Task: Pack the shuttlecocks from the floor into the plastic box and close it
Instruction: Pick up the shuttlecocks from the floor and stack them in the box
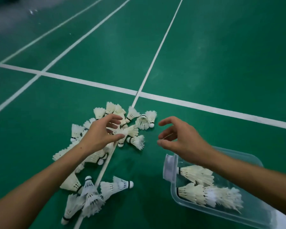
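On the green court floor, I see the shuttlecocks (106, 142) heaped under my left hand (101, 134), fingers spread, empty; right hand (177, 139) open, empty, nearer the plastic box (175, 194).

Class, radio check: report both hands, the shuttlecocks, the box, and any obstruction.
Left hand open over floor pile, no grip seen. Right hand open, empty. Box open, some shuttlecocks inside. Nothing in the way.
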Demonstrator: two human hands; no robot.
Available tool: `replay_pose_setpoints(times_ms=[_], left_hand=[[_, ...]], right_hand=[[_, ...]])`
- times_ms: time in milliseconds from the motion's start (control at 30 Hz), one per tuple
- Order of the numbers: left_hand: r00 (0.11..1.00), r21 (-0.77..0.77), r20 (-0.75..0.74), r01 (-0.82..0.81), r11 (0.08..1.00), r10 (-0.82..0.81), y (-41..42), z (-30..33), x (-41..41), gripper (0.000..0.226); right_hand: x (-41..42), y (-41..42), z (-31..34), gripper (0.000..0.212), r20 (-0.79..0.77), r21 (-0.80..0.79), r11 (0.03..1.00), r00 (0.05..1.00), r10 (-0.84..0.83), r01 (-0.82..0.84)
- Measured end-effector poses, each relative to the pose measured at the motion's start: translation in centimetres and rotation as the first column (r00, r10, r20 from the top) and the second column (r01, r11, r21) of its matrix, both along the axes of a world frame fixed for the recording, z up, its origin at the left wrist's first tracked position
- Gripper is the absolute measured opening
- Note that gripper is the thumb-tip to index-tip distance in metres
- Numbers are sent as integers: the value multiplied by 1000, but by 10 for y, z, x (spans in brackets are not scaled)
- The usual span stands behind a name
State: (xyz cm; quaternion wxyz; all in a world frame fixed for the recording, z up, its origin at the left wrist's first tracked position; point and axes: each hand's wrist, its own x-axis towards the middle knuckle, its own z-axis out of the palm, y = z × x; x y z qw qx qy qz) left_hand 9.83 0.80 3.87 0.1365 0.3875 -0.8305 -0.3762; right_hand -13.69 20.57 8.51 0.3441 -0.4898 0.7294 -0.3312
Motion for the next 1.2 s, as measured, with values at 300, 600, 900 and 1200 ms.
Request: replay_pose_setpoints(times_ms=[300,600,900,1200], left_hand=[[973,-112,221,87,990,-60,-41,-53,27,66],[851,-280,491,354,893,-183,-37,-77,-52,80],[791,-118,550,390,913,-267,-54,-84,-70,54],[938,-181,318,201,963,-136,-44,-67,-55,15]], right_hand=[[45,-87,-83,48,-51,106,994,998,-20,26],[67,-118,-150,62,-107,247,935,966,-234,254],[55,-115,-161,62,-51,238,916,946,-321,323],[37,-83,-92,56,-59,117,964,971,-232,238]])
